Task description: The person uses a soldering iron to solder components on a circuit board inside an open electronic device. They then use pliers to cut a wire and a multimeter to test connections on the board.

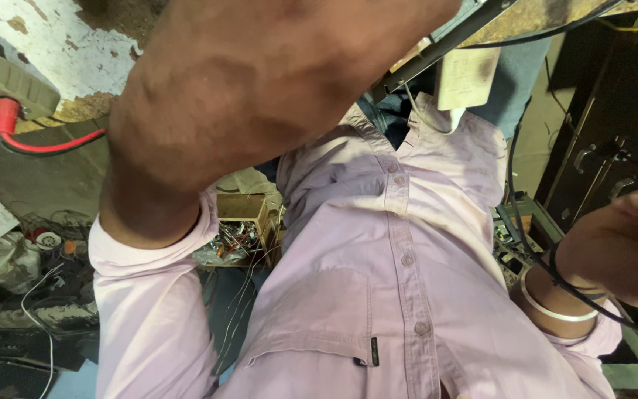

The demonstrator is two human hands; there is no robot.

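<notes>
My left arm rises from a pale pink cuff (149,258) and fills the upper middle of the view, very close to the camera. The back of my left hand (275,81) is a blur and its fingers are cut off at the top edge, near a dark metal bar (444,44). My right hand (629,247) shows at the right edge, back towards me, with a white bangle (555,304) on the wrist. A black cable (515,192) runs across that wrist. Its fingers are partly out of frame. My pink buttoned shirt (400,281) fills the centre.
A grey-green meter (1,81) with a red plug and red lead (53,144) lies at top left on a peeling white surface (60,44). A white adapter block (467,74) hangs below the bar. A box of electronic parts (241,222) sits on the floor; a dark cabinet (599,162) stands right.
</notes>
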